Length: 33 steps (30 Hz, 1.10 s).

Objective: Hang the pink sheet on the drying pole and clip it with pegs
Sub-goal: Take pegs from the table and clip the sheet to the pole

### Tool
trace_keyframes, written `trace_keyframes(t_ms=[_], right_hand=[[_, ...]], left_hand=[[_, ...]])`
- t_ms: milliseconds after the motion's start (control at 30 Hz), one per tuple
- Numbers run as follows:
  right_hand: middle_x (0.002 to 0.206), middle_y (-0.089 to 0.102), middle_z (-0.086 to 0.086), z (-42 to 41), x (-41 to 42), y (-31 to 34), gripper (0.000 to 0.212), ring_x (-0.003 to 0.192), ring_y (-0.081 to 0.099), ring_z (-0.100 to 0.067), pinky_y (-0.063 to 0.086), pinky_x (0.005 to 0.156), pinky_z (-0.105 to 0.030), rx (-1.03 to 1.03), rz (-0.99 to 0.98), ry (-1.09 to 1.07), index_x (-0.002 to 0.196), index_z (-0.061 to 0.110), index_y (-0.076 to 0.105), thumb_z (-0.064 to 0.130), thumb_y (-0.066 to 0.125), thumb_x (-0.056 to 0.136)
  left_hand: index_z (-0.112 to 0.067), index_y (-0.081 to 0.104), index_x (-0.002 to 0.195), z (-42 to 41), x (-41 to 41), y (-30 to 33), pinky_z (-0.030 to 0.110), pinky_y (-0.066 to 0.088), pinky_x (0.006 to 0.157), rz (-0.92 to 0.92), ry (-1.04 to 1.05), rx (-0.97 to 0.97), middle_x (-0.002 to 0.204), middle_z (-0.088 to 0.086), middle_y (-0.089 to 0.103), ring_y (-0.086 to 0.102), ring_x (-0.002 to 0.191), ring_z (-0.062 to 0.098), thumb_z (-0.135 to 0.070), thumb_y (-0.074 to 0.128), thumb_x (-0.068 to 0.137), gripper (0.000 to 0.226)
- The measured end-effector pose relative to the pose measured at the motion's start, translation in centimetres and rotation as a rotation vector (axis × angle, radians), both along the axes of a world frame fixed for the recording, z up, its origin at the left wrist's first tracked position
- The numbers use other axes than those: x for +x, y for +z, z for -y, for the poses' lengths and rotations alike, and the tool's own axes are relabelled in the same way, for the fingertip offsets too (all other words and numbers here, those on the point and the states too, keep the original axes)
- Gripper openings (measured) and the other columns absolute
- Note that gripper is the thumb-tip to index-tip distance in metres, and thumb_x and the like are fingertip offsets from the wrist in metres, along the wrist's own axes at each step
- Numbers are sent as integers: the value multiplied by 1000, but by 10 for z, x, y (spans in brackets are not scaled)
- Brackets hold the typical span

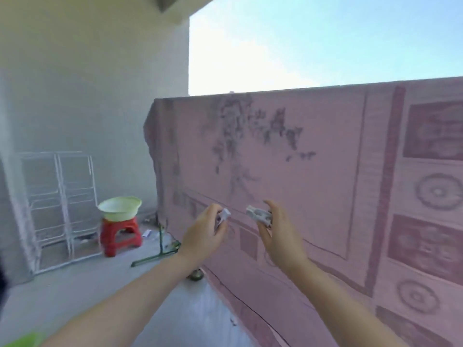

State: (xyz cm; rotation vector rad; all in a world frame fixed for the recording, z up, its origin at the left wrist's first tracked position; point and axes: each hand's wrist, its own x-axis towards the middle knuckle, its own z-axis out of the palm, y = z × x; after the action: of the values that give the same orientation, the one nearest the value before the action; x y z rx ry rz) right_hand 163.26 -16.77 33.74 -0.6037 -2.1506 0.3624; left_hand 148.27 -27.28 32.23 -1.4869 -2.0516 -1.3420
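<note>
- The left hand (204, 230) pinches a small white plastic peg (223, 216) between thumb and curled fingers, its tip pointing up and to the right.
- The right hand (280, 231) grips a second white plastic peg (259, 214), held sideways with its jaw end toward the left hand; the two pegs sit near each other but apart.
- Both hands hover in front of the pink patterned bed sheet (313, 171), low on its face, well below the top fold. Holding one peg per hand looks like readiness to clip, so hanging seems done and pegging not yet begun.
- The sheet is draped over the drying pole, which is hidden beneath its top fold (275, 92); that fold runs from its left corner off the right edge of the view.
- The sheet's left edge (152, 156) hangs free; open air lies above the fold, so raising the hands to it looks unobstructed.
- Left of the sheet, well apart: a pale green plastic basin (119, 207) on a red plastic stool (120, 234), a white wire folding rack (60, 196) leaning on the wall, and a green metal stand foot (160, 251) on the grey floor.
</note>
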Motion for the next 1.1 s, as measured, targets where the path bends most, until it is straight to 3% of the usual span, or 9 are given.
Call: trace_keyframes(t_ms=[167,333,467,567,633,733,900,1000,1100], right_hand=[[123,48,-8,-2,-127,-11,40,102,55,-31,48,75,-42,-24,84,160,129,15,41,22,51,91],[112,56,-5,-27,-255,-22,27,91,53,-18,43,79,-25,-141,149,322,115,13,55,21,56,89],[96,61,4,-64,-352,-23,27,84,58,-13,45,68,-22,-264,165,405,114,16,55,21,59,87],[98,64,1,-92,-424,-23,27,82,59,-13,45,63,-20,-292,180,435,113,16,53,21,59,87],[99,65,-1,-104,-476,-23,26,79,59,-12,48,66,-24,-287,191,444,112,16,52,21,58,88],[90,58,3,-110,-560,-29,25,67,49,1,40,53,-8,-250,240,505,113,13,52,18,56,89],[88,57,2,-111,-695,-42,31,74,53,-13,34,55,-20,-229,239,554,114,11,53,25,59,87],[91,63,-2,-122,-775,-42,32,75,57,-18,40,58,-22,-284,202,542,112,12,55,27,62,85],[90,64,0,-142,-850,-34,31,74,57,-13,42,61,-18,-320,161,506,109,13,57,29,64,83]], left_hand=[[-16,45,100,28,-106,-15,35,37,60,38,201,-22,81,-2,54,57,74,23,-19,49,90,11],[-23,42,109,16,-211,-31,41,51,65,159,258,-49,86,0,59,59,76,22,-23,46,92,18],[-21,45,118,-16,-296,-33,19,41,62,202,301,-38,93,-5,55,53,77,9,-21,44,94,25],[-19,52,107,-39,-358,-35,33,46,74,221,299,-33,98,0,60,57,84,16,-18,45,93,16],[-18,54,107,-48,-403,-40,34,45,76,244,329,-35,102,-1,59,56,88,19,-18,46,93,16],[-15,54,107,-53,-473,-53,32,46,74,261,381,-29,103,1,59,58,87,21,-17,46,92,17],[-16,52,110,-57,-607,-64,38,47,76,258,444,-85,102,3,59,58,89,25,-19,46,93,19],[-16,50,114,-64,-694,-58,31,41,70,217,421,-165,107,7,60,57,91,25,-21,45,93,22],[-18,46,122,-82,-779,-41,27,38,79,178,365,-174,122,6,56,54,108,25,-19,44,94,28]])
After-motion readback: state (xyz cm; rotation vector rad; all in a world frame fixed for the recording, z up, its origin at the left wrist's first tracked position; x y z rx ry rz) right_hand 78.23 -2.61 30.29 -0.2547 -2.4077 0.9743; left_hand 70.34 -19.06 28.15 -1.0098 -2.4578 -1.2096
